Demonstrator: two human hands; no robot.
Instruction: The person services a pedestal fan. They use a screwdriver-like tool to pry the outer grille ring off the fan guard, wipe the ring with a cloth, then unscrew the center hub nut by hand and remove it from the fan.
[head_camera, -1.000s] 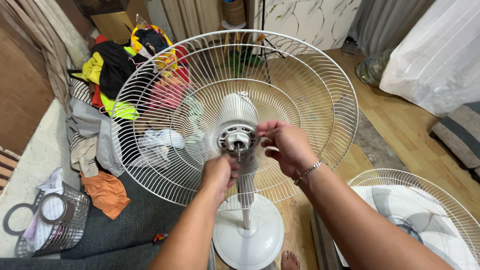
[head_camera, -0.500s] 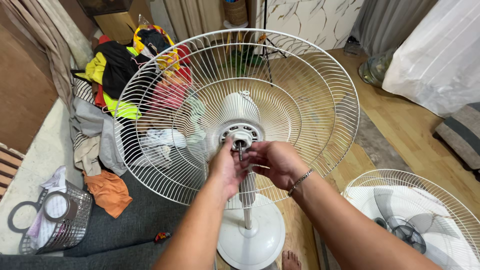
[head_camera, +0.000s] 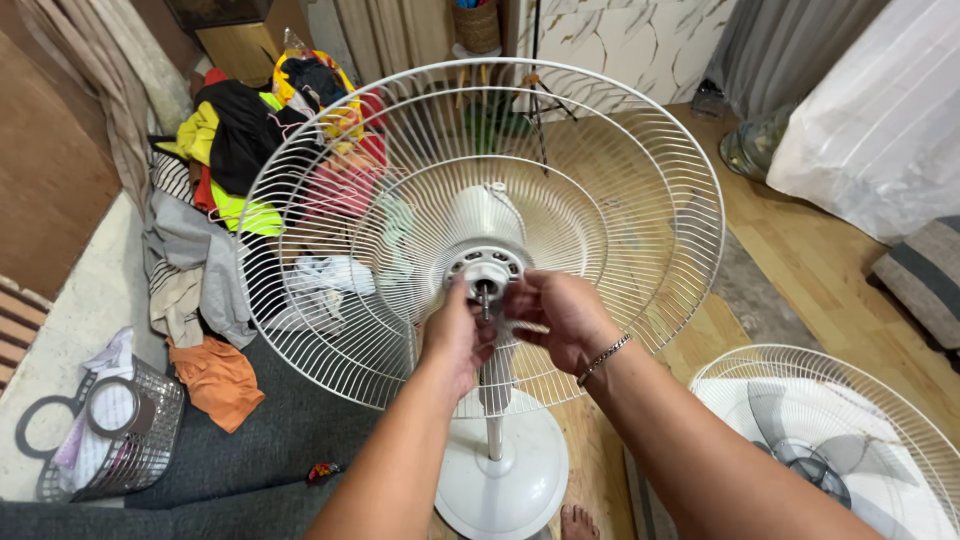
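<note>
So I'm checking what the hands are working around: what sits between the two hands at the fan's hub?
In the head view, the bare metal motor shaft stands between the left hand and right hand, in front of the rear grille.

A white pedestal fan (head_camera: 487, 250) stands upright on the wooden floor, its round base (head_camera: 505, 470) planted low in the view and a slim pole (head_camera: 494, 420) rising from it to the head. The front cover and the blades are off, so the rear wire guard (head_camera: 330, 200) stands open as a wide round dish of thin white spokes, tilted slightly back. At its centre sits the motor hub (head_camera: 487, 262), a pale grey ring with a row of small dark holes. A short metal shaft (head_camera: 487, 298) sticks out of the hub towards the viewer, bare and dark at the tip.
</note>
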